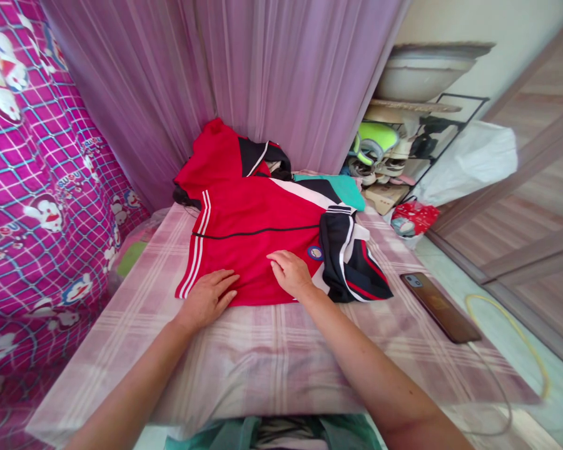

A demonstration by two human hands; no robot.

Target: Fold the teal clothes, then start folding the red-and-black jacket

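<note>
The red garment [253, 240] is spread crosswise, extending away from both flat, open palms. Its near hem is pressed by the left hand [209, 299] and right hand [291, 274]; nothing seems gripped.

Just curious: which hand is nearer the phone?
The right hand. It rests on the red shirt, left of the phone; the left hand lies farther left.

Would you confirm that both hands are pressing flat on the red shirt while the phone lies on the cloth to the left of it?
Not quite: the phone lies to the right of the red shirt, as the head view shows. Both the left hand and right hand do press flat on it.
</note>
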